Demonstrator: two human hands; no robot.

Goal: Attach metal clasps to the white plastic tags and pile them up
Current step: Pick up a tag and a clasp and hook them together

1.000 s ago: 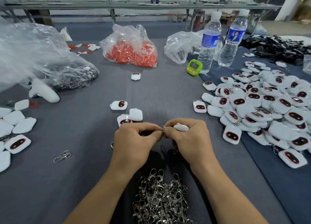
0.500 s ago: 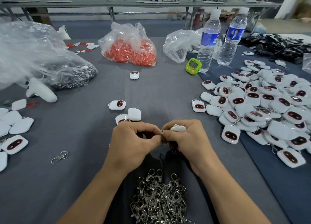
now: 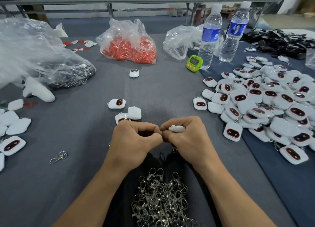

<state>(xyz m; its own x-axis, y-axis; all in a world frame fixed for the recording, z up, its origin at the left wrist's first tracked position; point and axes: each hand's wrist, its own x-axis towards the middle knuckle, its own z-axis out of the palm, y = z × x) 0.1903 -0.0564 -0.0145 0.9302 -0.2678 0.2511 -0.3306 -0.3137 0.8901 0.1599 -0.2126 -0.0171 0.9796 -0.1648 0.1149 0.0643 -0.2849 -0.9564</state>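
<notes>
Holding orange pieces [image 3: 131, 51], a clear bag [image 3: 126, 28] lies beyond the metal clasps [image 3: 162, 201].

White tags [image 3: 276, 105] with red-ringed black ovals lie on a grey counter [image 3: 71, 167] near silver clasps [image 3: 162, 199], an orange-filled bag [image 3: 129, 44] and a green timer [image 3: 194, 63].

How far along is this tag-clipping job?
Done: a big pile of tags on the right, several showing clasps. In hand: the right hand grips one tag while the left hand pinches a ring against it. Left: bare tags at left and a heap of clasps.
</notes>
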